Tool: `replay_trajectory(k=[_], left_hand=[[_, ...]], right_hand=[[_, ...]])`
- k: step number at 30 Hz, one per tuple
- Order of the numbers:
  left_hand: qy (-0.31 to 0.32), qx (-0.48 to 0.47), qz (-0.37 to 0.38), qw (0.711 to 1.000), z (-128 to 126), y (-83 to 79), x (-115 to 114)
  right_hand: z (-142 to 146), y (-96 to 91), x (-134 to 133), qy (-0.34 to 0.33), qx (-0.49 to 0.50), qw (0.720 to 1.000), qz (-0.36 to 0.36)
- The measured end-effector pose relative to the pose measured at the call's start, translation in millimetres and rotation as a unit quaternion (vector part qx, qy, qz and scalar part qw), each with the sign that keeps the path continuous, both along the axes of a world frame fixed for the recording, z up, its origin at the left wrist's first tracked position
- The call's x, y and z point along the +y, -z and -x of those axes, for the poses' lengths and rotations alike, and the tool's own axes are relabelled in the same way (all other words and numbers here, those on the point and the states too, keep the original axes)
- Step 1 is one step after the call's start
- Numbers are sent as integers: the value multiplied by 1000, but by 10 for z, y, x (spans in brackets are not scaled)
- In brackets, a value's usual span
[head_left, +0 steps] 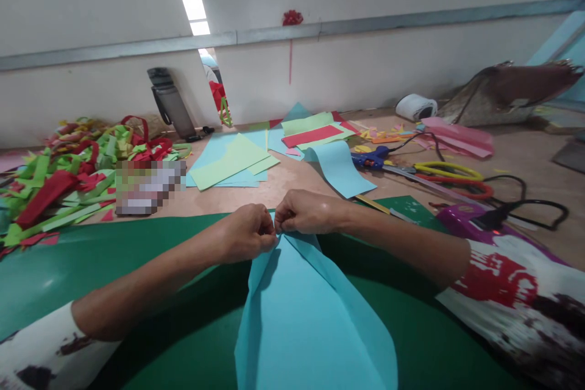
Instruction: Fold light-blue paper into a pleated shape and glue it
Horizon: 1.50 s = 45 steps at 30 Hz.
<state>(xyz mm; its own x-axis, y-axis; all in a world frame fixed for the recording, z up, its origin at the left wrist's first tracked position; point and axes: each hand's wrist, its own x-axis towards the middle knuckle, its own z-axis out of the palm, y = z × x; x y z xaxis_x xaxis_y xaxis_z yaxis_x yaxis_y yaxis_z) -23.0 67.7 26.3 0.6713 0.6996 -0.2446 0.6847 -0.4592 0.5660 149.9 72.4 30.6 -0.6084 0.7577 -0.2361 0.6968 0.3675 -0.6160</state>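
A large light-blue sheet of paper (311, 317) stretches from the bottom edge of the head view up to both hands, its long sides folded inward toward a narrow far end. My left hand (249, 233) pinches that end from the left, fingers closed. From the right, my right hand (304, 212) pinches the same end, almost touching the left. The exact fold between the fingertips is hidden. Under the paper lies a dark green sheet (183, 298) with a smooth, shiny surface.
Paper scraps (68, 186) heap at the left near a bottle (171, 103). Coloured sheets (228, 161) lie ahead. On the right are a glue gun (372, 158), scissors (450, 172), a purple power strip (461, 219) with cables, a white roll (415, 107) and a bag (507, 91).
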Motion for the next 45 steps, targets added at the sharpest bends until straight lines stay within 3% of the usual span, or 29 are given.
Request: replay_trajectory(k=[4,16,24,32,37,45], left_hand=[[20,-6,-2,1000,-3,-10,-15],[2,-3,-25,1000,-9,42,-18],[34,-18,-9,999,57,-13,-53],[-6,-73,46,996,197,-31,-149],[-17,-48,19,999,146,-48,-170],[24,-18,-16,999,113,-28,-111]], right_hand=[[-8,17,11,-23,7,1000,7],[-12,0,34,-46,-6,999,22],[23,32,13,-5,-8,1000,12],[66,7,-23,0,-27,1000,3],[113,-29,-44,-10,-44,999,-3],[140,-30,-30,-29,-55,998,-12]])
